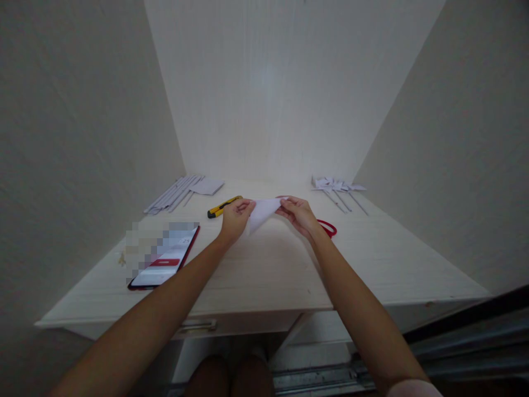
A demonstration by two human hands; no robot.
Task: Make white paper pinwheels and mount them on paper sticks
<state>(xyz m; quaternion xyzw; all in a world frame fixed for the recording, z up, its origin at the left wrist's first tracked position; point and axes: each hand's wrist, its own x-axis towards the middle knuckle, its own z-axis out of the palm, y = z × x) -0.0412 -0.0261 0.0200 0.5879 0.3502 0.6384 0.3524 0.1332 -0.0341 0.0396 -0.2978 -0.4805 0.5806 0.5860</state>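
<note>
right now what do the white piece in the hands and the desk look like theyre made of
The white piece, held by the left hand and right hand: thin matte paper, judging by its crisp folded edges. The desk: pale wood or wood-look laminate, going by faint grain lines; which one I cannot tell.

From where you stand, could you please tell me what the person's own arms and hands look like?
Both forearms are bare from the wrist back, with no watch, bracelet or glove to be seen. The left hand and the right hand show no rings that I can make out. At the right arm's near end, a pale pink sleeve edge shows by the bottom of the picture.
</note>
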